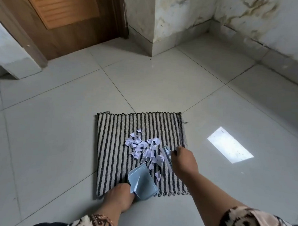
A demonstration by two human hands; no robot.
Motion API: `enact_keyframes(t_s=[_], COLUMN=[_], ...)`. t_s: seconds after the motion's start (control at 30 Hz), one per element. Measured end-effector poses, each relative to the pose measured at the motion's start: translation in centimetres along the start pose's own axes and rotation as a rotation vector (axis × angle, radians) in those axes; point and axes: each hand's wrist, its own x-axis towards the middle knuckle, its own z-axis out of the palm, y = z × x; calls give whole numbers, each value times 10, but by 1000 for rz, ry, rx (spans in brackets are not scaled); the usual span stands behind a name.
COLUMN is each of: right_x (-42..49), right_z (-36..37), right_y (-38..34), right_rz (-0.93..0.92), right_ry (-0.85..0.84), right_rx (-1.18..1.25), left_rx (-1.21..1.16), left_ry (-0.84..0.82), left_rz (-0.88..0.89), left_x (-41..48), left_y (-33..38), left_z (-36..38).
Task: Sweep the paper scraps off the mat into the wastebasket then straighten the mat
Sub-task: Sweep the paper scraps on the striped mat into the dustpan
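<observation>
The left hand (120, 196) is wrapped around the handle of a small pale blue dustpan (142, 181), whose open mouth points up the mat toward the paper and whose body rests on the mat's near edge. The right hand (184, 160) is closed around a small hand brush (167, 157), which appears as a blurred grey and white bar standing at the right side of the scrap pile; its bristles cannot be made out. The paper scraps (144, 148) are torn, curled bits of white paper with a faint lilac cast, heaped loosely in the middle of the mat, with a few stray pieces trailing down toward the dustpan's mouth. The mat (111, 131) is a woven square with narrow black and cream stripes and scalloped dark edging, lying flat on the pale tiled floor (61, 132). A bright patch of light (229, 144) falls on the tiles to the right of the mat. Patterned sleeves (250, 217) cover both forearms near the bottom edge. Farther off stand a wooden door (71, 27) and stained walls (251, 13).
</observation>
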Motion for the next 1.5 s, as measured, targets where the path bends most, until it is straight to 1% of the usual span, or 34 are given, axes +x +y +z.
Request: enact_keyframes(t_s=[0.13,0.27,0.4,0.57,0.77,0.83,0.97,1.07,1.13,1.2,1.33,1.37,1.5], right_x=[6,1,-6,-12,-2,-4,-11,-13,-11,-7,-2,-3,-14], right_z=[6,12,20,25,18,20,31,33,30,25,23,24,37], right_y=[-6,-2,0,-6,-6,-6,-9,-9,-7,-5,0,-1,-12], right_rz=[-57,-43,-71,-147,-127,-144,-229,-285,-272,-228,-165,-172,-233], right_ry=[10,3,-26,-68,39,10,-104,-143,-128,-64,28,17,-136], right_rx=[-121,-240,-216,-217,-209,-210,-234,-232,-164,-121,-164,-178,-169], left_rx=[67,4,-62,-80,-76,-76,-74,-70,-68,-65,-59,-58,-42], left_ry=[-27,-40,-54,-60,-51,-47,-48,-53,-61,-69,-76,-76,-92], left_rz=[-4,-38,-47,-45,-45,-51,-61,-71,-70,-68,-71,-71,-79], left_x=[19,27,35,43,49,50,52,51,50,50,52,53,52], left_y=[-6,-6,-7,-7,-5,-4,-4,-4,-4,-3,-2,-2,1], left_z=[1,7,14,19,24,25,26,25,24,24,25,25,22])
